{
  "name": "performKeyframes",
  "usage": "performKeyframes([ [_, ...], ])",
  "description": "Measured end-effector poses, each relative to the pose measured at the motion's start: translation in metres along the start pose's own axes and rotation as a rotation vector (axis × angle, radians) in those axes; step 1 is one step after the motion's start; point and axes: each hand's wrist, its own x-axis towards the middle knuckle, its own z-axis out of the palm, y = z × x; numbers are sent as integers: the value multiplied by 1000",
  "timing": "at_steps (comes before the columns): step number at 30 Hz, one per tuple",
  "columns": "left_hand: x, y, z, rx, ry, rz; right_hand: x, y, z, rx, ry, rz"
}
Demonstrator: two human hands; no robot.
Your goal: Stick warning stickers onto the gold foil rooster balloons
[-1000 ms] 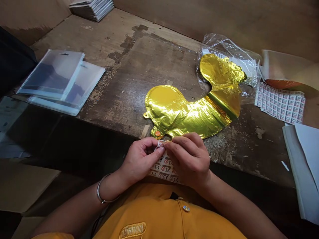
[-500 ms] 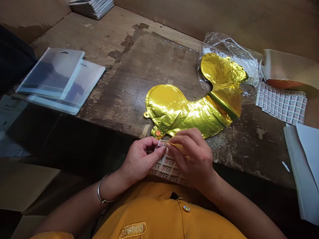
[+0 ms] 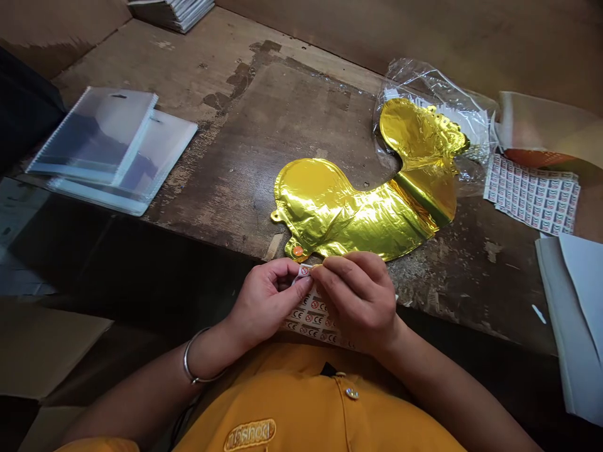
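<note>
Between thumb and fingers, my left hand (image 3: 268, 298) pinches the upper corner of a sticker sheet (image 3: 313, 319) printed with CE marks and red warning signs. The sheet hangs at the table's front edge, over my lap. My right hand (image 3: 360, 298) has its fingertips pinched together at the same top edge, close to the left thumb; what exactly they grip there is too small to tell. Just beyond both hands lies a flat gold foil balloon (image 3: 325, 201), curved, with a round orange sticker (image 3: 298, 250) on its near tab.
Clear plastic sleeves (image 3: 108, 135) are stacked at the left of the wooden table (image 3: 226, 194). A crinkled clear bag (image 3: 433, 81) lies under the balloon's far end. More sticker sheets (image 3: 532, 194) and white papers (image 3: 570, 314) are at right. Stacked papers (image 3: 176, 12) stand at the back.
My right hand has shifted slightly left and turned, its fingers closing at the sheet's top edge. My left hand keeps its hold. The balloon stays where it was.
</note>
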Motion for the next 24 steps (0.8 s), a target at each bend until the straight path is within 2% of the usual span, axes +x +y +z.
performKeyframes([
  [3, 0, 1, 1, -28, 0, -19, -1, 2, 1, -23, 33, -50],
  [7, 2, 1, 1, -55, 13, -48, 3, 2, 1, 34, -76, 0],
  [10, 4, 0, -1, -93, 9, -74, 8, -2, -1, 96, -87, 17],
  [15, 3, 1, -3, -148, -62, -126, 12, -7, -1, 214, -41, 222],
  [17, 1, 4, -3, -115, -102, -135, 12, -5, 0, 233, -44, 256],
  [20, 1, 8, -3, -53, -119, -136, 13, -6, 1, 242, -65, 264],
  [24, 5, 6, -3, -132, -106, -179, 18, -14, -7, 264, -111, 180],
])
